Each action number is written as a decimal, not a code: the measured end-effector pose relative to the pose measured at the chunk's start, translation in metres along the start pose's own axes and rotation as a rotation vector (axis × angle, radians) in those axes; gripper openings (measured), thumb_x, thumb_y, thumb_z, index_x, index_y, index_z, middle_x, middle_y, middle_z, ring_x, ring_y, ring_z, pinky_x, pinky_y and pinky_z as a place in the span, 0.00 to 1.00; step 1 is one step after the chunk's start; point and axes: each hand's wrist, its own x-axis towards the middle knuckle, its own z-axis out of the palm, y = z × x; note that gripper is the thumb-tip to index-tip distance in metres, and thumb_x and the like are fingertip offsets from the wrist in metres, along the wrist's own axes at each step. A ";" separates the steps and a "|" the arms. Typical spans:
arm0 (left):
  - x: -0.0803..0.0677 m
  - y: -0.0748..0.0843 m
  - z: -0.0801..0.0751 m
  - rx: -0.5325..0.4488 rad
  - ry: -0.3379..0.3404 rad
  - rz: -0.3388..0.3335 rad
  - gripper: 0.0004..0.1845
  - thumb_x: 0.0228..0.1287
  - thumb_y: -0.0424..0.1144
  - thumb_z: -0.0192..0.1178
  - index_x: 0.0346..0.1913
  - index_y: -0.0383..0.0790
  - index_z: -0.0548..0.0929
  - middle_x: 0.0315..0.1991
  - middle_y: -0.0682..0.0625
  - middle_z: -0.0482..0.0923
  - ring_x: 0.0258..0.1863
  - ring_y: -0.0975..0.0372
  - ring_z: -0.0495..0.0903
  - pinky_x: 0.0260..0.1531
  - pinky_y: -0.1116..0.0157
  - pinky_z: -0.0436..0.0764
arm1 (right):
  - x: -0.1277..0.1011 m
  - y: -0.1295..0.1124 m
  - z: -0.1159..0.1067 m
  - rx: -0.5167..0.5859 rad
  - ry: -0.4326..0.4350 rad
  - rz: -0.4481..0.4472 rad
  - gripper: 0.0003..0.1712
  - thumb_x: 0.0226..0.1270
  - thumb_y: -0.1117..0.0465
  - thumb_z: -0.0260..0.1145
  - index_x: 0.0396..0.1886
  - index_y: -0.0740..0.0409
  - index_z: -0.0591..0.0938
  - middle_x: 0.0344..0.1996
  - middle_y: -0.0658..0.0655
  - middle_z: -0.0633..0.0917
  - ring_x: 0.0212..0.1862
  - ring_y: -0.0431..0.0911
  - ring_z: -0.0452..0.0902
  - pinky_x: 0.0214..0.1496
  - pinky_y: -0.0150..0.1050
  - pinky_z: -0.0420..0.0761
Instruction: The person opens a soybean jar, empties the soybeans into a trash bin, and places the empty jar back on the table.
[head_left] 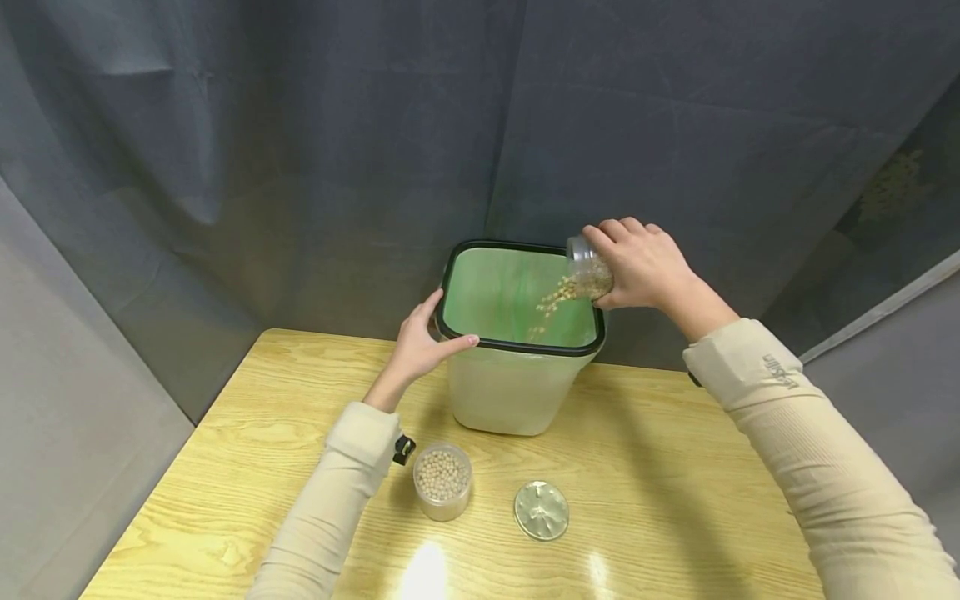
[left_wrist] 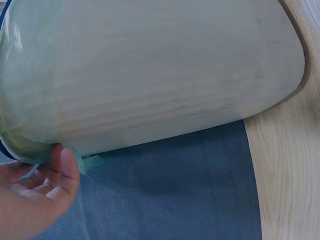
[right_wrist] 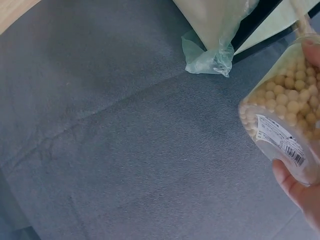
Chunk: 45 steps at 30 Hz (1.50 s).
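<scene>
— What is the right hand doing?

— Its fingers are curled round a clear jar, tipped mouth-down over the bin. Pale round beans are spilling from the jar's mouth into the bin just below the hand. The right wrist view shows the jar well filled with beans, a printed label on its side.

— And the bin?

— A pale tub with a black rim and a green liner, standing at the far edge of the wooden table. The liner's knotted corner hangs outside the wall.

— The left hand?

— It rests against the bin's near-left rim, fingers relaxed and fairly straight, thumb along the black edge; it grips nothing.

— Anything near that arm?

— Just beside the left sleeve stands a second jar, uncapped, full of beans. Further right lies a round lid, flat on the table.
</scene>
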 end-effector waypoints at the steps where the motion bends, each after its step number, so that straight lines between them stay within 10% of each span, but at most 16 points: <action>1: 0.000 0.000 0.000 -0.004 0.001 0.003 0.51 0.44 0.55 0.68 0.70 0.42 0.55 0.66 0.39 0.56 0.63 0.49 0.59 0.58 0.51 0.62 | 0.000 -0.001 0.000 -0.005 0.000 -0.011 0.54 0.26 0.45 0.77 0.57 0.61 0.67 0.49 0.64 0.73 0.49 0.61 0.68 0.39 0.57 0.71; 26: -0.001 0.001 0.002 0.003 -0.004 -0.016 0.50 0.45 0.53 0.69 0.70 0.43 0.55 0.66 0.40 0.56 0.62 0.50 0.60 0.58 0.52 0.63 | 0.007 -0.015 -0.003 -0.226 0.012 -0.277 0.54 0.25 0.44 0.79 0.58 0.58 0.68 0.47 0.63 0.72 0.47 0.59 0.68 0.38 0.52 0.72; 45: -0.002 0.000 0.002 0.003 -0.006 -0.013 0.50 0.45 0.53 0.68 0.70 0.43 0.54 0.67 0.40 0.55 0.64 0.49 0.57 0.59 0.51 0.62 | 0.009 -0.019 -0.004 -0.228 0.106 -0.399 0.43 0.29 0.61 0.75 0.55 0.55 0.72 0.49 0.62 0.73 0.51 0.59 0.66 0.37 0.49 0.71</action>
